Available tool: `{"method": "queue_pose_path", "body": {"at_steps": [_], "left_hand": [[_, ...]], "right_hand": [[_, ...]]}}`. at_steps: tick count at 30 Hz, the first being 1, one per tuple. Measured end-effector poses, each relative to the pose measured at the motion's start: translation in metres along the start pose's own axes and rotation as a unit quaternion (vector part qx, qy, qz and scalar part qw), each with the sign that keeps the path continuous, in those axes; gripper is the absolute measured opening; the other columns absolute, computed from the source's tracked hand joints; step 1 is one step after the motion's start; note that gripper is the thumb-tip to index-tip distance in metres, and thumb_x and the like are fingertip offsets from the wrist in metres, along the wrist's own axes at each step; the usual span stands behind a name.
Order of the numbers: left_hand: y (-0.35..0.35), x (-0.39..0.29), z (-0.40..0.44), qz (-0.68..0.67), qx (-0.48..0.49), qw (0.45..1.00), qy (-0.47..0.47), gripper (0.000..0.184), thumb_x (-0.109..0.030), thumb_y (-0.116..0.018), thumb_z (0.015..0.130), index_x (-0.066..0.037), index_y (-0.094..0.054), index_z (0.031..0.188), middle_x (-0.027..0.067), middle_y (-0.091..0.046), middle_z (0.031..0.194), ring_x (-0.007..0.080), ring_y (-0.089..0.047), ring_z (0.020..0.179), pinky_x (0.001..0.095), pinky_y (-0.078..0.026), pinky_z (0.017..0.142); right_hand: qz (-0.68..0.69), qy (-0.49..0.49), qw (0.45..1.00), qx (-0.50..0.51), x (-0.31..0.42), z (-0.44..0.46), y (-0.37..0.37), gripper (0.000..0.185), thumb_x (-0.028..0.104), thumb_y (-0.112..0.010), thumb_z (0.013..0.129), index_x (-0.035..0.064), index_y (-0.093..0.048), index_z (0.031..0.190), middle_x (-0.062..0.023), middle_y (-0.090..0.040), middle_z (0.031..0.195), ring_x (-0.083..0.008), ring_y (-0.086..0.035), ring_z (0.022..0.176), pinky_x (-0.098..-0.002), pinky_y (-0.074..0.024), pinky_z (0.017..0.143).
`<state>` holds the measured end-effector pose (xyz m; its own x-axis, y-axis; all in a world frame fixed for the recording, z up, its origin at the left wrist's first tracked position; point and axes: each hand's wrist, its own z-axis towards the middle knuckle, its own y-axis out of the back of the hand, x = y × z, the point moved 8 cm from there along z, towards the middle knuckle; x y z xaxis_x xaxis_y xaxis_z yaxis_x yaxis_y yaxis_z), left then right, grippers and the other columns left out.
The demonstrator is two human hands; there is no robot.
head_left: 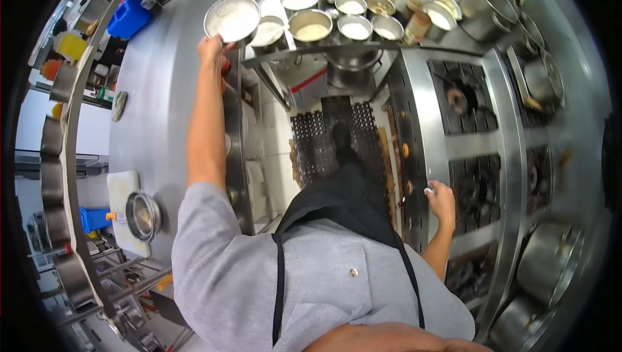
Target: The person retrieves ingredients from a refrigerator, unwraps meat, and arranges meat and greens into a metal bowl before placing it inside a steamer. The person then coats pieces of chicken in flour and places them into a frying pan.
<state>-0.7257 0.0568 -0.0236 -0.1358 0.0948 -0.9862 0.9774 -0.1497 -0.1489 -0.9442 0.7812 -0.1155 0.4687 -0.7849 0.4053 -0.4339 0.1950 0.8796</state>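
My left hand [212,48] grips the near rim of a round metal bowl [249,33] holding white powder [232,18]. The bowl is raised at the left end of a steel shelf, beside a pot of white powder [267,32] and a pan of pale, beige contents [310,29]. Above the front edge of the stove, my right hand [442,200] hangs with its fingers loosely curled and slightly apart. White residue marks its fingertips, and no object shows in it.
Several more ingredient containers [355,28] crowd the shelf. On the right is a gas stove [473,187], with large pots [549,264] beside it. A long steel counter [152,93] runs along the left, carrying a white cutting board [122,190] and a metal bowl [142,216]. A black perforated mat [311,148] covers the floor.
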Motion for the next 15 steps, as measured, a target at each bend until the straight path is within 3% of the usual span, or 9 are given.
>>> {"method": "queue_pose_path", "body": {"at_steps": [7, 11, 13, 14, 15], "left_hand": [[-0.088, 0.064, 0.203, 0.090, -0.087, 0.991, 0.056, 0.026, 0.007, -0.048, 0.081, 0.010, -0.051, 0.107, 0.0219, -0.059, 0.102, 0.0366, -0.066, 0.072, 0.0425, -0.060, 0.047], [-0.098, 0.130, 0.251, 0.080, -0.070, 0.976, 0.192, 0.037, 0.005, -0.050, 0.083, 0.012, -0.047, 0.118, 0.0251, -0.057, 0.111, 0.0393, -0.066, 0.073, 0.0438, -0.060, 0.049], [-0.103, 0.137, 0.242, 0.117, -0.077, 0.974, 0.178, 0.030, 0.003, -0.052, 0.083, 0.012, -0.053, 0.112, 0.0215, -0.061, 0.106, 0.0378, -0.067, 0.074, 0.0435, -0.062, 0.058], [-0.100, 0.146, 0.253, 0.133, -0.091, 0.974, 0.162, 0.023, 0.002, -0.055, 0.082, 0.011, -0.059, 0.103, 0.0190, -0.064, 0.100, 0.0347, -0.067, 0.074, 0.0423, -0.061, 0.061], [-0.090, 0.155, 0.261, 0.149, -0.109, 0.972, 0.147, 0.016, 0.000, -0.058, 0.082, 0.009, -0.064, 0.094, 0.0166, -0.067, 0.094, 0.0316, -0.068, 0.075, 0.0412, -0.060, 0.064]], "right_hand": [[-0.026, 0.145, 0.989, 0.023, 0.114, 0.220, 0.035, 0.027, 0.015, -0.065, 0.084, 0.0050, -0.062, 0.109, -0.0172, -0.064, 0.098, -0.0376, -0.060, 0.094, -0.0452, -0.0474, 0.082], [0.036, 0.166, 0.978, 0.119, 0.164, 0.298, 0.052, 0.026, 0.014, -0.065, 0.084, 0.0042, -0.062, 0.108, -0.0176, -0.064, 0.097, -0.0374, -0.060, 0.092, -0.0446, -0.0469, 0.081], [0.002, 0.175, 0.978, 0.115, 0.178, 0.330, 0.054, 0.026, 0.014, -0.064, 0.084, 0.0038, -0.062, 0.108, -0.0177, -0.064, 0.098, -0.0375, -0.060, 0.092, -0.0444, -0.0469, 0.081], [-0.012, 0.207, 0.974, 0.095, 0.191, 0.343, 0.057, 0.026, 0.011, -0.065, 0.083, 0.0009, -0.063, 0.107, -0.0191, -0.064, 0.095, -0.0362, -0.061, 0.082, -0.0410, -0.0485, 0.076], [-0.020, 0.224, 0.969, 0.107, 0.205, 0.356, 0.057, 0.026, 0.011, -0.065, 0.083, 0.0009, -0.063, 0.107, -0.0191, -0.064, 0.095, -0.0362, -0.061, 0.082, -0.0410, -0.0485, 0.076]]}}
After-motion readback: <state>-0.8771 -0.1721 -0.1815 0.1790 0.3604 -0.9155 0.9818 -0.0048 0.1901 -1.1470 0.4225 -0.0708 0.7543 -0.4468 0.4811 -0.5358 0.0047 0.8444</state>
